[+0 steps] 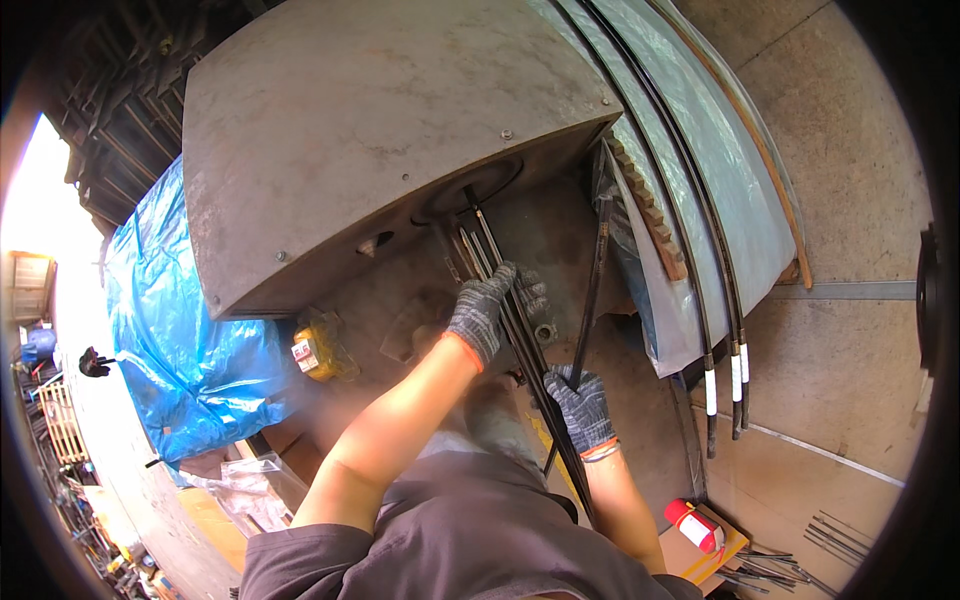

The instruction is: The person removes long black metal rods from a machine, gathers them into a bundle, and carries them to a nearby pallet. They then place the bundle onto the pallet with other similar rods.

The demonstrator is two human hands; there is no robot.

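Observation:
A big rusty metal machine [380,120] fills the upper middle. Under its overhang, several thin dark steel rods [520,330] run from the machine's round opening down toward my body. My left hand [485,310], in a grey knit glove with an orange cuff, is closed around this bundle of rods near the machine. My right hand [582,405], gloved the same way, grips a single dark rod [592,290] that slants up to the right of the bundle.
A blue tarp [175,330] lies at left with a yellow device [318,350] beside it. Plastic-covered sheets and long black rods with white bands [725,330] lean at right. A red-and-white can [695,525] and loose thin rods [800,560] lie at lower right on concrete.

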